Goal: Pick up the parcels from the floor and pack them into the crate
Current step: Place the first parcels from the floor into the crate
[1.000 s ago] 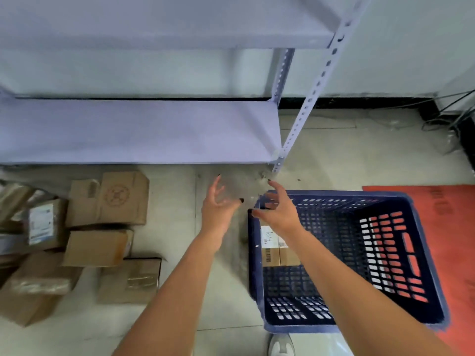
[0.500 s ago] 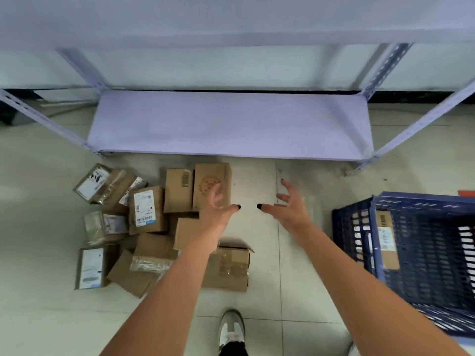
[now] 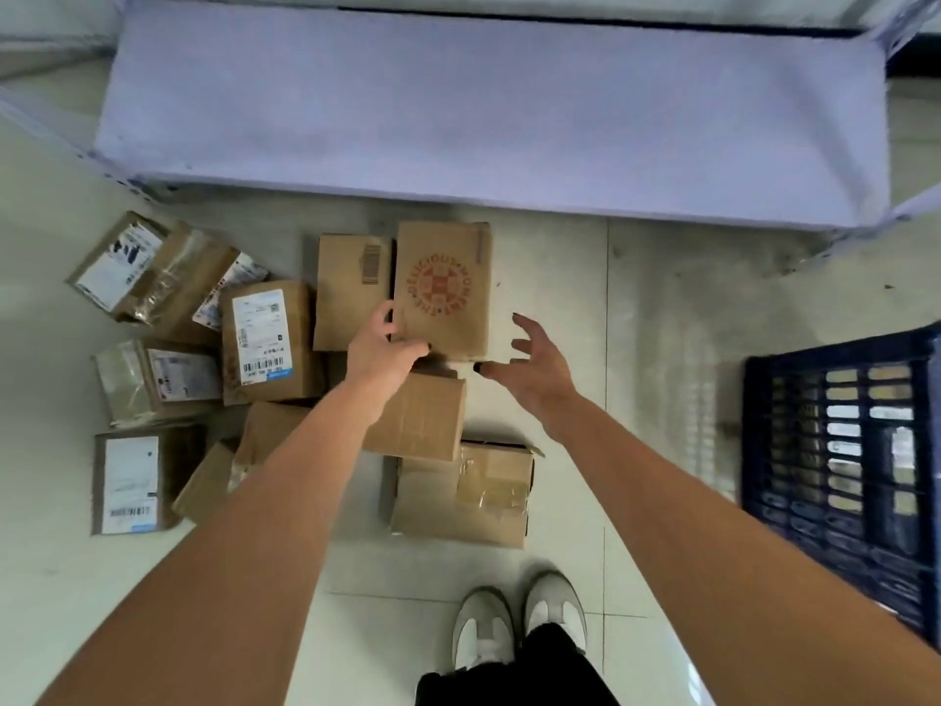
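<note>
Several cardboard parcels lie in a loose heap on the pale floor at the left and middle. A brown box with a round red logo (image 3: 442,287) lies at the heap's far right. My left hand (image 3: 383,348) grips that box at its near left corner, thumb on the left side and fingers on the near edge. My right hand (image 3: 529,360) hovers just right of the same box, fingers spread, holding nothing. A labelled parcel (image 3: 265,338) lies left of my left hand. The dark blue crate (image 3: 835,471) stands at the right edge, partly cut off.
A low pale-violet metal shelf (image 3: 483,99) spans the top, its front edge close behind the heap. Its perforated posts (image 3: 911,206) flank it. My white shoes (image 3: 519,619) stand on the tiles below the parcels. A taped open-flap box (image 3: 463,491) lies nearest my feet.
My view has swung left and down, so the crate slid to the right edge. Both hands reached forward to the logo box, and my left hand took hold of its corner.
</note>
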